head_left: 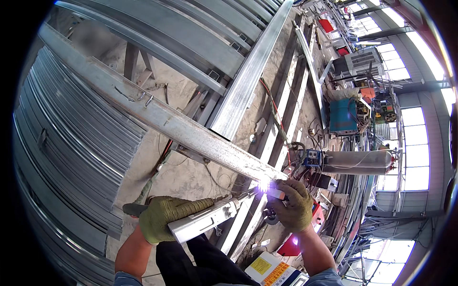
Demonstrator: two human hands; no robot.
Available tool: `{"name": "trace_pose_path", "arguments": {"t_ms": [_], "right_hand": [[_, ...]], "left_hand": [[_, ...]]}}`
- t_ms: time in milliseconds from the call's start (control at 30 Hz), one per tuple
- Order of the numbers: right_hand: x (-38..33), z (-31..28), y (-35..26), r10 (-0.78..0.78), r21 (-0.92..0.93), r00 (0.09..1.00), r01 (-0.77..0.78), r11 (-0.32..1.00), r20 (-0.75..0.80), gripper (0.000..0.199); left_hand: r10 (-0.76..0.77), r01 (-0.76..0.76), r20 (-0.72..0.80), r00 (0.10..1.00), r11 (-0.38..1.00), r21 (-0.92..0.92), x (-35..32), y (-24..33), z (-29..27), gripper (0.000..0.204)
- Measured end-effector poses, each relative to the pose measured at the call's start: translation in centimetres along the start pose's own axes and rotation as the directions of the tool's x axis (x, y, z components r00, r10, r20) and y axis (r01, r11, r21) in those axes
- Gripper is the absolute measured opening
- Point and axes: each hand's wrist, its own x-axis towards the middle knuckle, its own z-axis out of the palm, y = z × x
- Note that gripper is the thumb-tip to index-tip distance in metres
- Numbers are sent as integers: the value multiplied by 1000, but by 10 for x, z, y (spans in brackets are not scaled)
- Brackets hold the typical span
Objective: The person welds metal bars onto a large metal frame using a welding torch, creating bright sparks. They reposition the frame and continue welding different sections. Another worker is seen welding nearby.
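Observation:
My left hand [164, 217], in an olive work glove, grips the silver body of a welding gun [205, 220] whose nozzle points right. A bright violet-white arc [264, 185] burns at its tip, at the near end of a long galvanised steel beam [157, 117] that runs up to the left. My right hand [295, 206], also gloved, is closed on a small piece right beside the arc, touching the beam's end. What that piece is I cannot make out through the glare.
Stacked corrugated steel sections [71, 143] fill the left. More steel channels [248, 71] lie across the concrete floor. A grey gas cylinder [358, 161], a teal welding machine [342, 116] and cables [276, 114] stand to the right. A box with a yellow label [269, 269] sits near my legs.

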Motion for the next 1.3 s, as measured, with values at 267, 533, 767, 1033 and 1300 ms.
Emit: {"name": "trace_pose_path", "arguments": {"t_ms": [267,533,767,1033,1300], "right_hand": [[2,0,0,-30,-10,999,30,999,-13,36],[-3,1,-1,41,3,999,-41,999,-5,33],[0,-1,0,-5,24,1000,5,1000,-10,39],[1,-1,-1,-17,-31,1000,16,999,-12,53],[-11,-2,-10,231,-67,970,-236,969,-71,89]], "left_hand": [[-19,21,24,1000,998,-61,-1,-7,-3,70],[-22,22,-1,1000,997,77,0,3,-6,64],[53,-33,-275,960,996,78,-28,22,-7,54],[42,-56,-162,986,995,-80,-22,10,3,57],[161,-155,-75,984,984,89,-4,-8,7,55]]}}
